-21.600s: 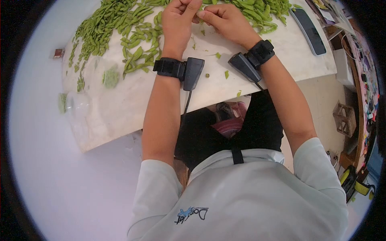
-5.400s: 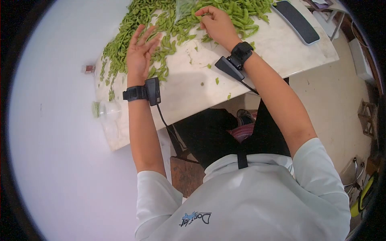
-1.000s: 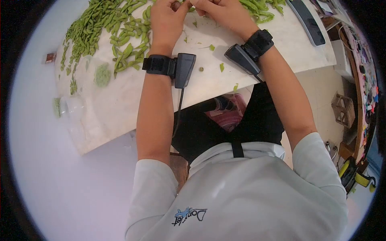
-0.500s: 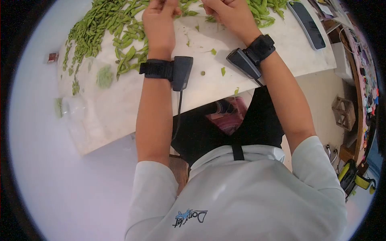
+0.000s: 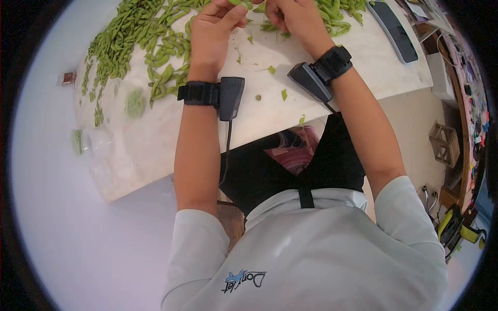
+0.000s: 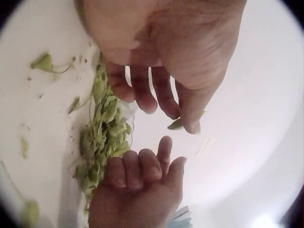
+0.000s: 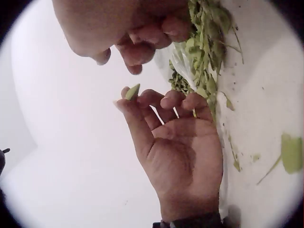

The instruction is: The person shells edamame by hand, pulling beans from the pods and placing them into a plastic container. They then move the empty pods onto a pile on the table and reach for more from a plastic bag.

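The left hand (image 5: 211,41) is over the table, pinching one green pod (image 5: 239,3) between thumb and fingertip. Both wrist views show that pod (image 6: 175,125) (image 7: 133,92) sticking out past the thumb of the left hand (image 6: 166,47) (image 7: 178,149). Facing it across a small gap is the right hand (image 5: 300,23) (image 6: 135,192) (image 7: 126,28), its other fingers loosely bent, index finger and thumb apart, nothing visible between them. Green pods (image 5: 166,49) (image 6: 104,126) (image 7: 206,42) lie heaped beside and beyond the hands.
A phone (image 5: 394,32) lies at the table's right side. On the left are a clear plastic container (image 5: 98,142) and a green patch seen through clear plastic (image 5: 136,102). Small pod scraps (image 5: 284,95) dot the white table (image 5: 270,116) near its front edge.
The hands, together one second ago, moved apart and now stand a little closer again. The left hand has turned, and a pod shows in its fingers. The head view has shifted slightly.
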A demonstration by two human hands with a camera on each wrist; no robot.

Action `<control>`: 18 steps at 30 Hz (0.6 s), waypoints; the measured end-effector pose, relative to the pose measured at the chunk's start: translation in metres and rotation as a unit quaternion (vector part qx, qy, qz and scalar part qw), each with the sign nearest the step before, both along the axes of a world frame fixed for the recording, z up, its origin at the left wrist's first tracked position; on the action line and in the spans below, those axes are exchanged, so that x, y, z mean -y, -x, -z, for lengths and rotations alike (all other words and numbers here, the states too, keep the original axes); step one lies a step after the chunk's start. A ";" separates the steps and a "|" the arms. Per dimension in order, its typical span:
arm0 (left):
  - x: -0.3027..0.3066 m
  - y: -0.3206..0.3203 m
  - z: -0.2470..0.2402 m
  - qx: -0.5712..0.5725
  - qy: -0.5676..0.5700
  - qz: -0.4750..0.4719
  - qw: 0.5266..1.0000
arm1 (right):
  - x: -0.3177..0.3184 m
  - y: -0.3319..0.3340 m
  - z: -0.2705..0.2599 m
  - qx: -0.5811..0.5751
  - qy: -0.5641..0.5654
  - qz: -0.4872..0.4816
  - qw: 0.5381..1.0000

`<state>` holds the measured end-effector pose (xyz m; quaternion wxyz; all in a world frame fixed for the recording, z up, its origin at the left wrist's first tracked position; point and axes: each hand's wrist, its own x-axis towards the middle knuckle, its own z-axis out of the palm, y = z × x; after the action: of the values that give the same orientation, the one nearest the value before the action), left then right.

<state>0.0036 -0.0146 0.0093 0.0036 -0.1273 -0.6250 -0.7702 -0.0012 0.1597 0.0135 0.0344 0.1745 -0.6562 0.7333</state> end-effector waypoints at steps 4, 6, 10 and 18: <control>0.011 0.008 0.011 -0.017 -0.017 0.055 0.998 | 0.004 -0.007 -0.006 0.013 -0.068 -0.085 0.994; 0.025 0.023 0.029 -0.019 0.011 0.072 0.997 | 0.005 -0.008 -0.006 -0.004 -0.075 -0.107 0.991; 0.020 0.018 0.024 0.024 -0.084 0.081 0.993 | 0.004 -0.009 -0.011 -0.038 -0.078 -0.119 0.989; 0.016 0.013 0.023 0.002 -0.076 0.048 0.996 | 0.007 -0.008 -0.004 -0.036 -0.115 -0.130 0.984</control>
<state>-0.0095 -0.0309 -0.0136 -0.0251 -0.1549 -0.5576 -0.8151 0.0064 0.1529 0.0177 -0.0580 0.2868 -0.7064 0.6445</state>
